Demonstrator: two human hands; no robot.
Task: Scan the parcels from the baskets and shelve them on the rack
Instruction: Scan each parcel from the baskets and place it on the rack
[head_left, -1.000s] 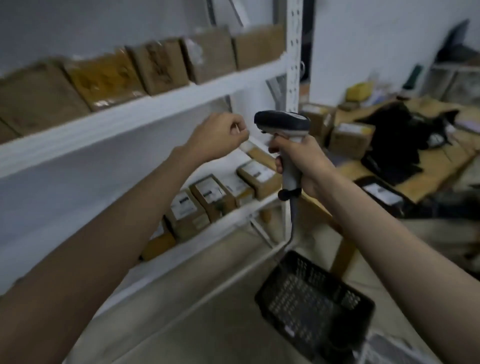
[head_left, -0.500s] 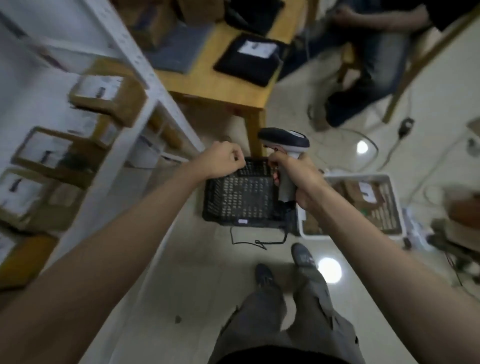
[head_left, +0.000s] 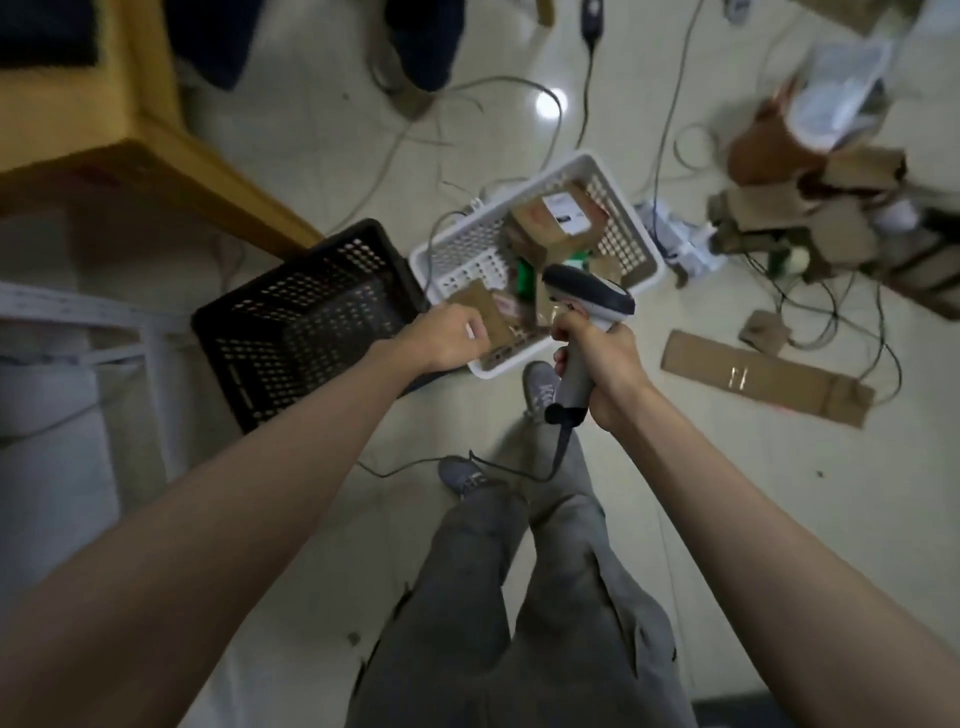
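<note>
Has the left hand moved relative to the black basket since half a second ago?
Yes. The left hand has moved right, off the black perforated plastic basket, to the near corner of the white perforated plastic basket.

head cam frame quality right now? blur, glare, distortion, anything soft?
Head view: dim, flat indoor light; one bright ceiling-light glare spot on the glossy floor. Motion blur smears the cardboard pile at upper right and the wooden table at upper left. Scanner, right hand and left hand are fairly sharp. Wide-angle stretch swells the forearms at the bottom corners.
</note>
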